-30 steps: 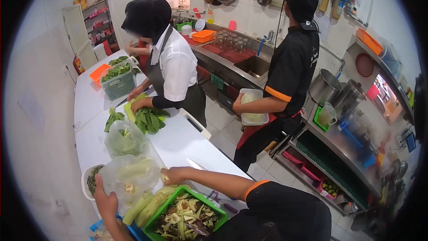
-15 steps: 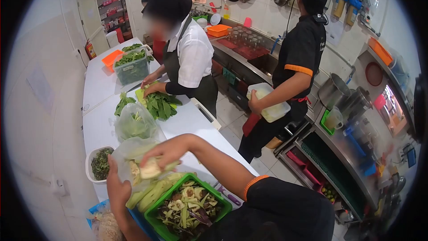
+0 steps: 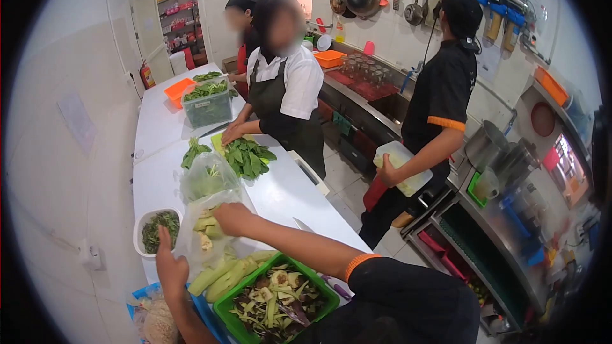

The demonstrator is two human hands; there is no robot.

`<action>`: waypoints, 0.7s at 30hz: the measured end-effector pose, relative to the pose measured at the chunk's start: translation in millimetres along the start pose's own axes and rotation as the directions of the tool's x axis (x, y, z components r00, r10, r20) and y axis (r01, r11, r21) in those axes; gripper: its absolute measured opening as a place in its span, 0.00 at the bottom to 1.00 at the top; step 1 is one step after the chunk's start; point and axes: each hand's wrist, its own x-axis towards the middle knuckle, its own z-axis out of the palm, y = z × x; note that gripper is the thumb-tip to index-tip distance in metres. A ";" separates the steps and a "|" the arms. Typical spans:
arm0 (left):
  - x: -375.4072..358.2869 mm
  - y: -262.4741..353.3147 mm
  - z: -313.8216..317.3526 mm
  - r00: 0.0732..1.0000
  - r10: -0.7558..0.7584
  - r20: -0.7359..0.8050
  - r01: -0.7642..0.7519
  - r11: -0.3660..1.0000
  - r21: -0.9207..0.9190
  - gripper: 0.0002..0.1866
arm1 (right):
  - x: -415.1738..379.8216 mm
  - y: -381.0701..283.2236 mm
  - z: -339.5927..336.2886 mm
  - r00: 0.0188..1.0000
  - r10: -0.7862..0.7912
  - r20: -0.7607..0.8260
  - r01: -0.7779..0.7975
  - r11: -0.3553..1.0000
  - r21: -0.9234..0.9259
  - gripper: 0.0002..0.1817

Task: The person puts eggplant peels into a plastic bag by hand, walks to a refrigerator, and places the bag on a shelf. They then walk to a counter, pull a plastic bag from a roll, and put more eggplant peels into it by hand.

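Observation:
A clear plastic bag (image 3: 199, 240) with pale, peeled eggplant pieces (image 3: 207, 224) inside lies on the white table. My right hand (image 3: 234, 219) is closed at the bag's upper right side; its fingertips are hidden, so what they hold cannot be made out. My left hand (image 3: 171, 269) is beside the bag's left edge, index finger stretched up and thumb apart. Long peeled eggplants (image 3: 231, 275) lie just below the bag. Close to my body, a green basket (image 3: 224, 311) holds peelings and cut ends (image 3: 274, 299).
A white tub of dark herbs (image 3: 138, 243) stands left of the bag. Beyond are another bag of greens (image 3: 209, 178), leafy greens (image 3: 245, 158) under a co-worker's hands and a clear bin (image 3: 208, 112). A knife (image 3: 303, 224) lies right. Another person (image 3: 440, 89) carries a container (image 3: 403, 169).
My right hand no longer shows the pale eggplant piece and has closed near the bag's edge. The co-worker across the table has raised their head. The view has shifted slightly.

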 end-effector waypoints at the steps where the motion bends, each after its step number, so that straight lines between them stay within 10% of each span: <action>1: 1.7 -2.9 1.2 0.999 -0.009 -0.051 0.007 1.000 -0.029 0.42 | -9.6 -13.1 -6.3 0.975 0.000 0.223 0.000 1.000 0.000 0.27; 4: 8.6 -5.8 2.5 0.987 -0.082 -0.136 0.063 0.988 -0.138 0.37 | -25.3 -30.5 5.1 0.828 -0.017 0.560 0.024 1.000 -0.006 0.38; 7: 12.1 1.6 5.5 0.974 -0.127 -0.188 0.087 0.974 -0.209 0.32 | -6.4 -14.4 83.7 0.906 -0.090 0.415 0.124 0.991 -0.057 0.57; 10: 10.8 -4.4 8.4 0.975 -0.148 -0.164 0.116 0.974 -0.193 0.31 | 28.1 16.7 146.0 0.900 -0.381 0.213 0.343 0.919 0.196 0.54; 16: 8.7 -10.5 16.7 0.964 -0.261 -0.049 0.235 0.923 -0.305 0.28 | 25.7 8.4 128.0 0.896 -0.424 0.134 0.341 0.848 0.407 0.42; 21: 6.9 -5.8 10.7 0.985 -0.136 -0.103 0.107 0.963 -0.247 0.28 | -15.5 -25.5 89.9 0.882 -0.349 0.315 0.285 0.930 0.233 0.48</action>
